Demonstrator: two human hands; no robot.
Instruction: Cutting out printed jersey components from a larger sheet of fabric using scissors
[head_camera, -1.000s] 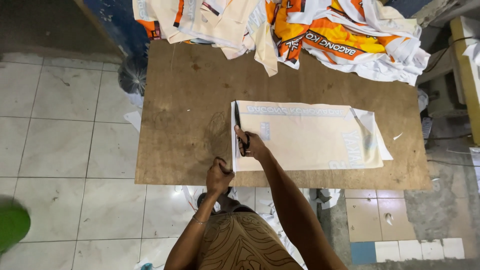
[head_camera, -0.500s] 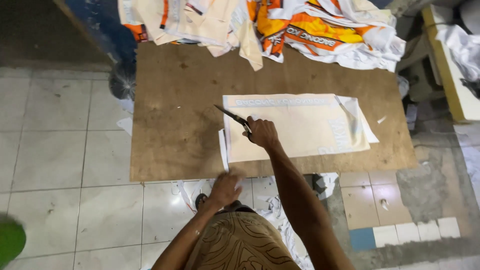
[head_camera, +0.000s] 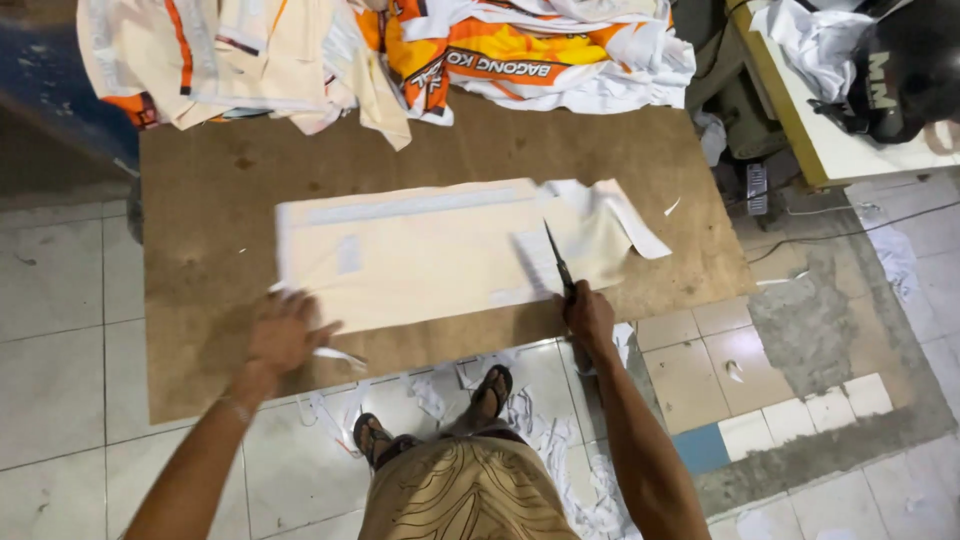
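The table top (head_camera: 200, 330) in the middle of the frame is matt brown board, rough and stained. On it lies a smooth, matt sheet of cream cloth (head_camera: 420, 250). The scissors (head_camera: 558, 262) right of centre look like dark metal. The heap of printed cloth (head_camera: 400, 50) along the top edge has a slight sheen. The floor tiles (head_camera: 60, 300) at left are pale and faintly glossy.

Right hand (head_camera: 588, 318): fingers curled round scissors (head_camera: 558, 262); handles hidden in fist, only blades show.
Left hand (head_camera: 283, 332): palm faces down; contact w/ cream fabric panel (head_camera: 420, 255) at its left corner can't be told.
Garment pile (head_camera: 380, 50): cut off by top edge.
Dark helmet (head_camera: 900, 70): cut by right edge.
Both forearms: run off bottom edge.
Paper scraps (head_camera: 530, 420) on floor: partly hidden by legs.
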